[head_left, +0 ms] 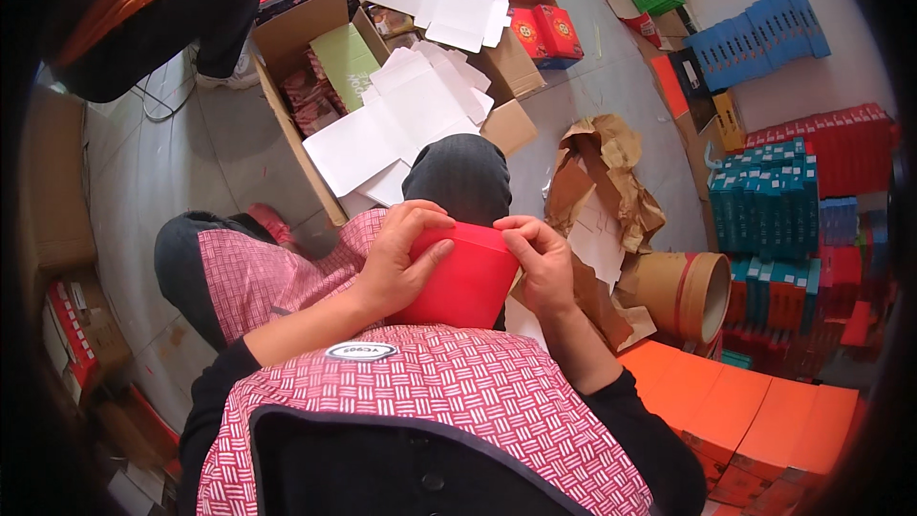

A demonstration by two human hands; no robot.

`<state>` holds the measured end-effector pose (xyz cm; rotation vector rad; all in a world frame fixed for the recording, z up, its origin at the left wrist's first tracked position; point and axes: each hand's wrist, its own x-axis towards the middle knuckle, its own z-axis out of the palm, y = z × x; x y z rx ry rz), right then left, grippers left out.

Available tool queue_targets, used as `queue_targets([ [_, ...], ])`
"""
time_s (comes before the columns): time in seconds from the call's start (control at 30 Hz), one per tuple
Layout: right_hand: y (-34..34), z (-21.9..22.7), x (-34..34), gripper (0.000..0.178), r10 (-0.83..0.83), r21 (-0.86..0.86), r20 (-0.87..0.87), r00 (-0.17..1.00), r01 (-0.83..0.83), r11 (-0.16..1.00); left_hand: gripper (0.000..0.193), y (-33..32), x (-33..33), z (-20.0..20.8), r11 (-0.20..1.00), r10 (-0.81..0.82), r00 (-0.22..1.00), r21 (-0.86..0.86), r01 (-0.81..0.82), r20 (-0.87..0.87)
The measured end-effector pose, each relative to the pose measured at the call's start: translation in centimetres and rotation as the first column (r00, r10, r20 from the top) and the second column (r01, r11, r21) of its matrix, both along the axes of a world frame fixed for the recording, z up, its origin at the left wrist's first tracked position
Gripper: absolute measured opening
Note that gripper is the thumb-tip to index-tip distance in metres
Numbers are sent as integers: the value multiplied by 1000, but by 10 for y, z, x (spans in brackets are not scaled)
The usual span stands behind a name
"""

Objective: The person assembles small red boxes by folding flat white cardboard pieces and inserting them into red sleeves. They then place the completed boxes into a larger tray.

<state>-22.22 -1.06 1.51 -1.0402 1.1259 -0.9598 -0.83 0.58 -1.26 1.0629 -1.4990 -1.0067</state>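
A plain red piece (458, 277) with a folded strip along its far edge rests in my lap; I cannot tell whether it is card or cloth. My left hand (406, 253) grips its far left corner, thumb on the near face and fingers behind. At the far right corner, my right hand (537, 258) pinches the same edge between thumb and fingers. Just beyond my knee, flat white carton blanks (377, 134) overlap on top of an open cardboard box (287, 129). Inside that box are a light green box (346, 67) and small reddish packets (315, 100).
Orange boxes (726, 397) stand close at my right, beside a brown cardboard tube (678, 296) and crumpled brown paper (607, 172). Teal packages (764, 196) and blue ones (759, 38) are stacked along the right wall. Another person's leg (181, 24) is at upper left.
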Motion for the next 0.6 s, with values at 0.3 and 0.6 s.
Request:
queue_targets([
  [0.3,16,-3,-8,26,-26,-74,115,993,35,997,25,-24,-4,36,919,137,856,-386,77,498],
  [0.6,24,-7,-4,21,-76,-234,-32,997,67,970,27,-28,-23,32,921,-37,848,-311,234,528],
])
